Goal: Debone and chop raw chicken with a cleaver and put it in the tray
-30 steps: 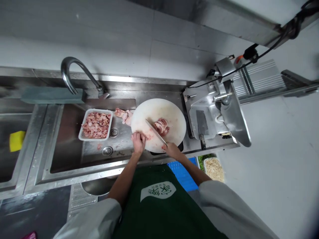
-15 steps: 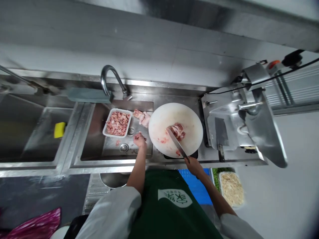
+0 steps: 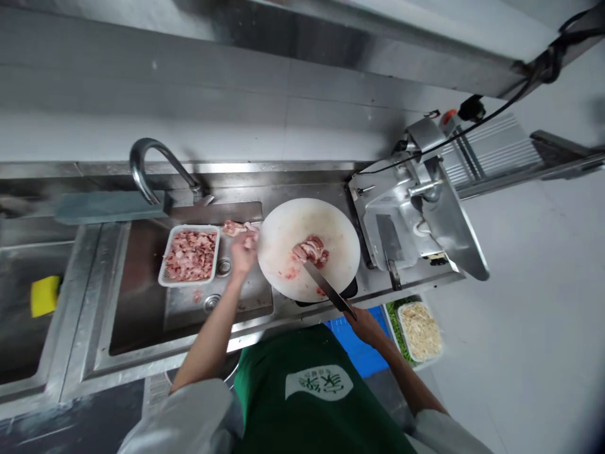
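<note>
My right hand [image 3: 363,323] is closed round the handle of a long knife [image 3: 331,291]. The blade's tip touches the cut meat [image 3: 311,250] on the round white cutting board [image 3: 276,227]. Over the sink, my left hand [image 3: 244,251] is at a pale piece of meat [image 3: 235,227] by the board's left edge. Its fingers are blurred, and whether they grip the piece is unclear. A white tray [image 3: 216,257] of chopped meat stands at the sink, left of my left hand.
A curved faucet [image 3: 163,151] rises behind the sink [image 3: 142,277]. To the right are a metal machine [image 3: 425,189] and a cleaver [image 3: 388,243] in a clear tray. A yellow sponge [image 3: 45,296] lies far left. Below right is a container of pale shreds [image 3: 420,331].
My left hand has moved up from the sink's drain area to the pale meat beside the board. The view has shifted to the right. My right hand keeps the knife at the meat.
</note>
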Tool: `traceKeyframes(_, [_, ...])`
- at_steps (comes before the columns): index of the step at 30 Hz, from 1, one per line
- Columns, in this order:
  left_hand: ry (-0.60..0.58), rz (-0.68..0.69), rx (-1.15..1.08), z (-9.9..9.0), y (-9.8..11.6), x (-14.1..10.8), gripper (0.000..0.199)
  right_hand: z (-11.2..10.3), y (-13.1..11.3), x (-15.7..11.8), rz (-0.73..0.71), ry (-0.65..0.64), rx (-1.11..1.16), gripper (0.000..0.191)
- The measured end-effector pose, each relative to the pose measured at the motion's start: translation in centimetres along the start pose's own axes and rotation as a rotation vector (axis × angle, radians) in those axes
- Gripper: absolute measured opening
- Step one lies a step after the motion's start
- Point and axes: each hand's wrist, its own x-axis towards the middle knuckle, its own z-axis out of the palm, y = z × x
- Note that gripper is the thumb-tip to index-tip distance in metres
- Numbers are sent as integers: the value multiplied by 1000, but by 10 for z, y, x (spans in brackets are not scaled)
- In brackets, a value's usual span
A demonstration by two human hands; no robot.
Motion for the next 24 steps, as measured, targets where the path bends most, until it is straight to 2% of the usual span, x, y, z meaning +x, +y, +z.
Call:
traceKeyframes(2, [-286,276,-32,52,36,-18,33,6,23,-17,17,-2,50,32])
traceKeyframes(4, [-527,442,10,83,56,-36,39,12,42,-31,25,17,112,34])
traceKeyframes(6, [-621,484,58,88,55,-53,39,15,50,-40,45,51,160,36])
traceKeyframes(8, [-616,494,75,74,42,-67,41,16,43,-41,73,80,189,37])
traceKeyframes(10, [-559,514,61,56,30,-79,43,15,22,-31,80,105,196,39])
traceKeyframes(12, [-419,487,44,41,26,-90,41,14,-7,-13,28,149,173,40])
traceKeyframes(16, [39,284,78,19,34,-115,24,12,-65,33,-137,219,34,38])
traceKeyframes(18, [208,216,109,5,33,-129,19,6,-88,48,-171,222,-42,36])
traceKeyframes(21, [330,164,142,-19,23,-152,14,-15,-113,55,-230,276,-100,39])
traceKeyframes(24, [373,131,170,-36,12,-172,12,-39,-132,52,-352,447,-48,48])
